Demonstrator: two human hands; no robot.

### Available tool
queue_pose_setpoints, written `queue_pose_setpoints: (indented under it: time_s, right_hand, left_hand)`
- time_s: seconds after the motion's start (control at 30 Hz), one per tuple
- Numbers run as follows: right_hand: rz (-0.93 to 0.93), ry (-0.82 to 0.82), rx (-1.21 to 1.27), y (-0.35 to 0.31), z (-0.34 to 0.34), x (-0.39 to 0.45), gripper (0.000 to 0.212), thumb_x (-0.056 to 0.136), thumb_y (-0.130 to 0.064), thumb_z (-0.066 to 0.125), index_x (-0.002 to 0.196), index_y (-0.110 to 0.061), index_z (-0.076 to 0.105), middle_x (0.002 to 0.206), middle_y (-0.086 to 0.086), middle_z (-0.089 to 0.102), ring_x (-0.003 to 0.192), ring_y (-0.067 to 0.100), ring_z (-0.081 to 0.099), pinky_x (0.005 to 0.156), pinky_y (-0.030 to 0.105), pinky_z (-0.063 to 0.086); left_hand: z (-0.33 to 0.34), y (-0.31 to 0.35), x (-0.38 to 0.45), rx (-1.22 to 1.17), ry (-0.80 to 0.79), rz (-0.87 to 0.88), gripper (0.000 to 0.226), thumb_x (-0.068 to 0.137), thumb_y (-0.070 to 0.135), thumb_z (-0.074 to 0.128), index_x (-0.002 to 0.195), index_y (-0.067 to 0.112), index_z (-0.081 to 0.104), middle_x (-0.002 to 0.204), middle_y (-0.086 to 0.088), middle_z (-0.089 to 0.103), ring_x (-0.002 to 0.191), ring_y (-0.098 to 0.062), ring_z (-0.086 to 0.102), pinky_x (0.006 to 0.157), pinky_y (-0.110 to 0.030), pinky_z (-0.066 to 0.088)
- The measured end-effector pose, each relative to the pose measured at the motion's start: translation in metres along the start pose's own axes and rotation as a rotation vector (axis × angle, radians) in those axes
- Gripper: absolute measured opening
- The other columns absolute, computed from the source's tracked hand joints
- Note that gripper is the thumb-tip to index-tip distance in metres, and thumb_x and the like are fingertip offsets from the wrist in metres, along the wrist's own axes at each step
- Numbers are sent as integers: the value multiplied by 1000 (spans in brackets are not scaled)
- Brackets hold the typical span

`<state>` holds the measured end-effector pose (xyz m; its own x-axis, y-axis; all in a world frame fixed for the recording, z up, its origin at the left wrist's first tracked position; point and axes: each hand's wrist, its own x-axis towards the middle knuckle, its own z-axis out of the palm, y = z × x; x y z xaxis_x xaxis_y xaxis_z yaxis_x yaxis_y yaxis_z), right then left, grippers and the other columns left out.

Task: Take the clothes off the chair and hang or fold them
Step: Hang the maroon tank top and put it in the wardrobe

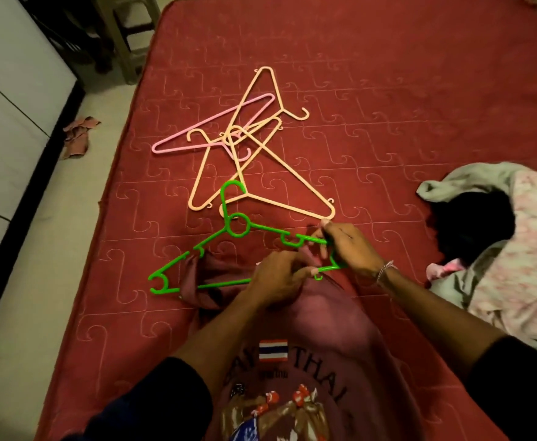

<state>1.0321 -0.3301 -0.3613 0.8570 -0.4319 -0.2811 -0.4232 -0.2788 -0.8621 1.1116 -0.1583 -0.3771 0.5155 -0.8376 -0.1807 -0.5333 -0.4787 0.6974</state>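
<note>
A maroon printed T-shirt (318, 342) lies on the red mattress (388, 90) in front of me. A green plastic hanger (238, 226) rests across its neck, with its left arm poking out of the cloth. My left hand (276, 278) grips the shirt's collar together with the hanger's bottom bar. My right hand (346, 246) pinches the hanger's right shoulder and some cloth there.
Several peach hangers (279, 189) and a pink hanger (210, 122) lie tangled further up the mattress. A heap of clothes (521, 249), pale green, black and pink-patterned, sits at the right. At the left are tiled floor, a rag (78, 135) and a stool's legs (127, 43).
</note>
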Motion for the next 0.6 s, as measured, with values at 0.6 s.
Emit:
queue_pose_setpoints:
  time_s: [0.6]
  right_hand:
    - [105,155,-370,26,30,0,30,80,-43,81,77,-14,71,76,12,69,91,38,58,57,33,35]
  left_hand:
    - [-12,-33,-12,-166,193,2,11,87,25,76,93,18,81,88,8,77,72,11,64,64,-19,50]
